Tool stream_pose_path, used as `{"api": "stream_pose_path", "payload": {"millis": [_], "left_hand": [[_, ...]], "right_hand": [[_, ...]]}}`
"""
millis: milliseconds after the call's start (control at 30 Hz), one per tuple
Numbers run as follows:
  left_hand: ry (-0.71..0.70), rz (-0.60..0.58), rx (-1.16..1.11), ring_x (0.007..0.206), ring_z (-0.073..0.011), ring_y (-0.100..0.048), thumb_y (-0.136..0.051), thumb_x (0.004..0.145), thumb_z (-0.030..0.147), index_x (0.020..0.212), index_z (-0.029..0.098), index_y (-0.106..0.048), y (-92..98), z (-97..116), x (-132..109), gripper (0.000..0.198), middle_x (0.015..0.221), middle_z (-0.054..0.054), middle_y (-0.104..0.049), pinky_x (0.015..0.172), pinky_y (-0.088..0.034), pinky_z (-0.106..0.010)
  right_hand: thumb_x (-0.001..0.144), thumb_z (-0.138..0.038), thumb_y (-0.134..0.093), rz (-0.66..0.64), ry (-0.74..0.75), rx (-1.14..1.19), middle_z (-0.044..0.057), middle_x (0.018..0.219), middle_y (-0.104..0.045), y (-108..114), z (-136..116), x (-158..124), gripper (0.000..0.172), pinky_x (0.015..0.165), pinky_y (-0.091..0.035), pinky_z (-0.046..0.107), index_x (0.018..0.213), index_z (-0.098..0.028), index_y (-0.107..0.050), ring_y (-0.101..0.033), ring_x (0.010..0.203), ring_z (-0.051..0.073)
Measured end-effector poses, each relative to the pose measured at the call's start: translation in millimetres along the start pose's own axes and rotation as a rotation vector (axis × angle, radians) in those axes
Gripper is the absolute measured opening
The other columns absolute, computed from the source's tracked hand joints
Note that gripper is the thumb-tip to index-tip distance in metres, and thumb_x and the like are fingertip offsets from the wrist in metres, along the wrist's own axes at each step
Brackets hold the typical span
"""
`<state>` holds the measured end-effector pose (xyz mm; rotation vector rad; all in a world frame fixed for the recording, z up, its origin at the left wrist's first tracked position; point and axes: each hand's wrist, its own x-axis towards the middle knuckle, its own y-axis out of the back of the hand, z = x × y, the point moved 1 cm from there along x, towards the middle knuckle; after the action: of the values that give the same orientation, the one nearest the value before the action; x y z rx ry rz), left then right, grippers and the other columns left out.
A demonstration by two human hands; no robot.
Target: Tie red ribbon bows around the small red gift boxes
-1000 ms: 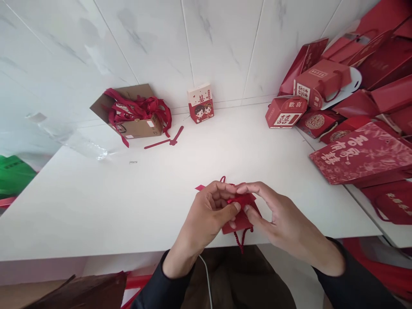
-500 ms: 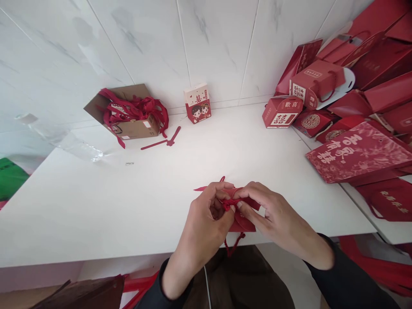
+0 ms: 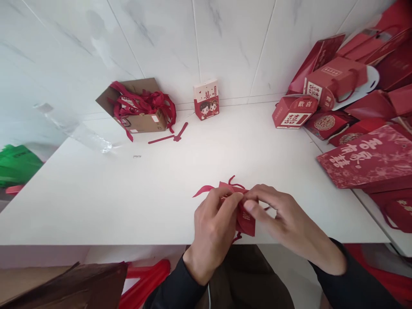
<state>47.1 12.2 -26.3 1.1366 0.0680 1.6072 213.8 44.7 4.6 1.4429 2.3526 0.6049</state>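
At six o'clock, the left hand (image 3: 214, 223) and right hand (image 3: 283, 225) pinch a small red pouch (image 3: 246, 216) together over the white worktop (image 3: 128, 197). A cardboard box (image 3: 141, 111) of red ribbons sits at eleven o'clock.

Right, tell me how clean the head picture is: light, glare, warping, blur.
Head view: bright, even light; the glossy white marble-veined wall tiles show soft sheen and the white table only faint shadows. Wide-lens warping bends the table's near edge and slants the tile seams. The left hand and right hand, pinching the small red paper pouch, look slightly soft; the brown cardboard box of red ribbons stays fairly crisp.
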Motion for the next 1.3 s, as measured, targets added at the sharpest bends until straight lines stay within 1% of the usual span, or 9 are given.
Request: {"api": "stream_pose_path", "payload": {"millis": [67, 133, 233, 333, 467, 633, 900, 1100, 1300], "left_hand": [[-0.054, 0.036, 0.02, 0.076, -0.0109, -0.059, -0.058, 0.092, 0.0, 0.113, 0.021, -0.066, 0.9, -1.7, -2.3, 0.031, 0.11, -0.006, -0.06, 0.062, -0.05, -0.024], [-0.084, 0.068, 0.031, 0.079, -0.0112, -0.058, -0.061, 0.091, 0.002, 0.115, 0.021, -0.065, 1.6, -3.1, -4.5, 0.031, 0.115, -0.007, -0.057, 0.063, -0.051, -0.024], [-0.053, 0.128, 0.028, 0.093, -0.0149, -0.061, -0.066, 0.09, 0.005, 0.117, 0.017, -0.061, 1.7, -5.5, -7.6, 0.03, 0.115, -0.009, -0.054, 0.07, -0.055, -0.025], [0.006, 0.164, -0.004, 0.094, -0.016, -0.061, -0.07, 0.088, 0.008, 0.109, 0.016, -0.058, 1.4, -7.7, -9.4, 0.026, 0.107, -0.008, -0.057, 0.071, -0.055, -0.025], [0.033, 0.081, -0.053, 0.08, -0.0128, -0.061, -0.068, 0.089, 0.007, 0.098, 0.019, -0.058, 2.2, -8.8, -9.4, 0.018, 0.094, -0.003, -0.062, 0.066, -0.052, -0.024], [0.055, 0.054, -0.054, 0.08, -0.0134, -0.064, -0.068, 0.091, 0.007, 0.104, 0.021, -0.063, 8.1, -7.1, -12.0, 0.02, 0.093, -0.002, -0.066, 0.07, -0.052, -0.026], [0.237, -0.175, 0.007, 0.063, -0.0109, -0.053, -0.058, 0.097, 0.015, 0.091, 0.021, -0.056, 25.5, 2.5, -19.2, 0.009, 0.075, 0.003, -0.057, 0.058, -0.042, -0.024], [0.292, -0.183, -0.007, 0.064, -0.0115, -0.054, -0.053, 0.1, 0.018, 0.099, 0.023, -0.058, 27.7, 2.0, -20.2, 0.007, 0.08, 0.002, -0.059, 0.059, -0.044, -0.023], [0.303, -0.212, -0.077, 0.068, -0.0115, -0.051, -0.049, 0.099, 0.012, 0.095, 0.024, -0.051, 28.4, 5.2, -20.6, 0.012, 0.08, 0.003, -0.054, 0.064, -0.045, -0.022]], "right_hand": [[0.106, -0.053, -0.041, 0.029, -0.065, 0.04, 0.0, 0.084, -0.065, 0.8, 0.4, -0.3, 0.038, 0.069, -0.046, 0.032, 0.092, -0.027, -0.065, -0.059, 0.08, 0.02], [0.105, -0.055, -0.044, 0.024, -0.107, 0.078, 0.0, 0.091, -0.067, 0.8, 0.6, -0.2, 0.035, 0.065, -0.046, 0.03, 0.099, -0.028, -0.066, -0.061, 0.081, 0.019], [0.102, -0.054, -0.052, -0.03, -0.103, 0.123, -0.002, 0.095, -0.069, 0.2, 0.2, 0.0, 0.027, 0.064, -0.046, 0.027, 0.103, -0.03, -0.066, -0.063, 0.085, 0.018], [0.103, -0.052, -0.052, -0.044, -0.098, 0.109, -0.004, 0.087, -0.066, 0.4, -1.2, 0.3, 0.025, 0.057, -0.041, 0.026, 0.1, -0.031, -0.065, -0.057, 0.075, 0.016], [0.104, -0.05, -0.051, -0.035, -0.089, 0.097, -0.004, 0.086, -0.063, 0.7, -3.4, 0.9, 0.025, 0.054, -0.038, 0.026, 0.098, -0.03, -0.064, -0.053, 0.071, 0.015], [0.104, -0.05, -0.051, 0.029, -0.09, 0.071, -0.003, 0.085, -0.061, 2.1, -1.2, 2.7, 0.026, 0.058, -0.04, 0.026, 0.095, -0.029, -0.062, -0.053, 0.076, 0.015], [0.103, -0.053, -0.049, 0.163, -0.144, -0.056, -0.003, 0.08, -0.061, 4.7, 12.4, 6.1, 0.029, 0.054, -0.037, 0.029, 0.093, -0.027, -0.06, -0.048, 0.064, 0.016], [0.099, -0.038, -0.06, 0.196, -0.047, 0.084, -0.001, 0.099, -0.066, 3.5, 3.1, 5.6, 0.011, 0.081, -0.047, 0.029, 0.104, -0.029, -0.062, -0.061, 0.094, 0.018], [0.095, -0.034, -0.064, 0.198, -0.07, 0.206, -0.001, 0.093, -0.065, 3.2, 5.1, 10.4, 0.009, 0.078, -0.048, 0.028, 0.102, -0.028, -0.066, -0.059, 0.085, 0.016]]}}
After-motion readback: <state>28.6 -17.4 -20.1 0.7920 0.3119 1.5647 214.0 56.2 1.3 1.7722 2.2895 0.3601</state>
